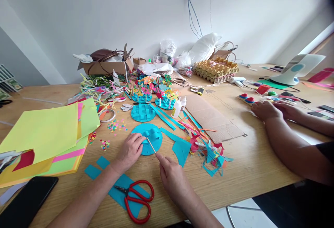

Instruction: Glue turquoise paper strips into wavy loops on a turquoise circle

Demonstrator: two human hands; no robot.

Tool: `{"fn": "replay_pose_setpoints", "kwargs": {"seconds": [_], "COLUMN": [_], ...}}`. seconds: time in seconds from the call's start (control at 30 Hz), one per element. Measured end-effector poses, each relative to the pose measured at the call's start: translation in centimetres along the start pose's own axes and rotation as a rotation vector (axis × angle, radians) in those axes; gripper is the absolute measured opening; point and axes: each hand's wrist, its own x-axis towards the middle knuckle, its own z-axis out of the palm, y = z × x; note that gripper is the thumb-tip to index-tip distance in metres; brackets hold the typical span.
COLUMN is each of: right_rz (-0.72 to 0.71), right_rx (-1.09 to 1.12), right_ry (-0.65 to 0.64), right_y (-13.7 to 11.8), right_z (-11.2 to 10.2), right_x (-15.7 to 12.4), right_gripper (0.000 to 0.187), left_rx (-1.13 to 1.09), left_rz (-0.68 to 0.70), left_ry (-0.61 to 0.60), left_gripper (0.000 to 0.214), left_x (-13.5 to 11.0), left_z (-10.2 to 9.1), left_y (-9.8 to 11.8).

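Note:
A round blue paper disc (148,148) lies on the table in front of me, with small raised loops of blue paper on top. My left hand (131,151) is closed at the disc's left edge, fingertips pressed together on it; whether a small strip is also pinched there I cannot tell. In my right hand (168,170) is a thin wooden stick (151,145), its far end touching the disc's surface. Red-handled scissors (137,200) rest on blue paper strips (121,195) nearer to me. Behind stands a second blue disc (142,113) with woven loops.
A cardboard sheet (211,116), glue bottles (176,108) and paper scraps (212,155) lie to the right. Coloured paper (41,127) and a black phone (28,200) are at left. Decorated blue pieces (164,102) stand behind. Another person's hands (268,110) work at far right.

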Motion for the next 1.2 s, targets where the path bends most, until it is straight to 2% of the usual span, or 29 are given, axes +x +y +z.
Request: {"fn": "replay_pose_setpoints", "kwargs": {"seconds": [0.4, 1.2], "right_rz": [0.032, 0.063], "right_rx": [0.001, -0.016], "right_ry": [-0.02, -0.075], "right_y": [0.27, -0.11], "right_z": [0.36, 0.18], "right_x": [0.07, 0.36], "right_gripper": [0.047, 0.047], "left_rx": [0.045, 0.111], "left_rz": [0.035, 0.084], "left_ry": [-0.047, -0.023], "left_gripper": [0.025, 0.024], "left_x": [-0.1, -0.1], "left_z": [0.26, 0.66], "left_y": [-0.06, -0.23]}}
